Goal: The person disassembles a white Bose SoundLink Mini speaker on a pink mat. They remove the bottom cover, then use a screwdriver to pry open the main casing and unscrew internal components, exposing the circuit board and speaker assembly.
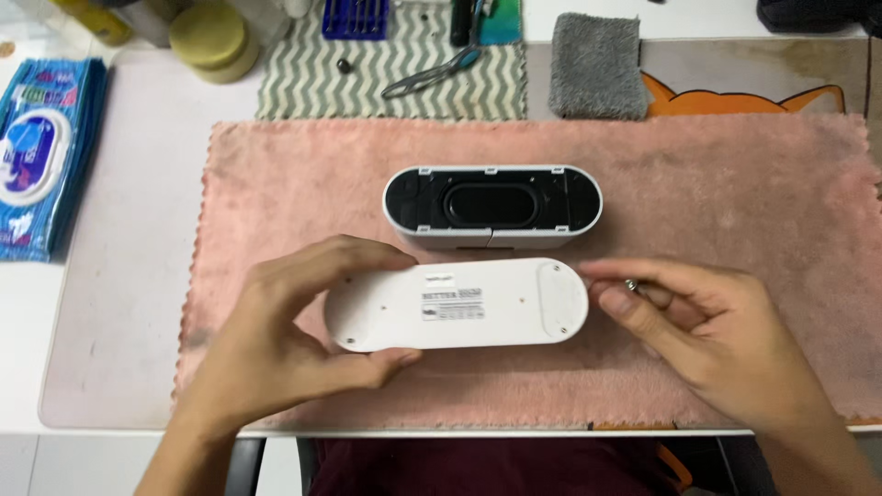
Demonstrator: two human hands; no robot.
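1. Two hands are seen over a pink towel [717,184] spread on the surface [129,276].
2. A white oval panel [457,304] is held at its left end by the left hand [294,340]; the grip is clenched on it, thumb below and fingers curled over the top edge.
3. The panel is kept flat, just above the towel, with a printed label at its middle and small screw holes near its ends.
4. A small screw [631,286] is pinched in the right hand [707,331] between thumb and fingertips, just beside the panel's right end.
5. A white housing [492,208] is lain on the towel just behind the panel, its open side up, with a black oval part shown inside.
6. Behind the towel, a zigzag cloth [303,92] is laid with tweezers [430,77] on it.
7. A grey cloth [597,66] is placed to its right.
8. A blue wipes pack [41,156] is set at the far left, and a yellow round tub [213,39] near it.
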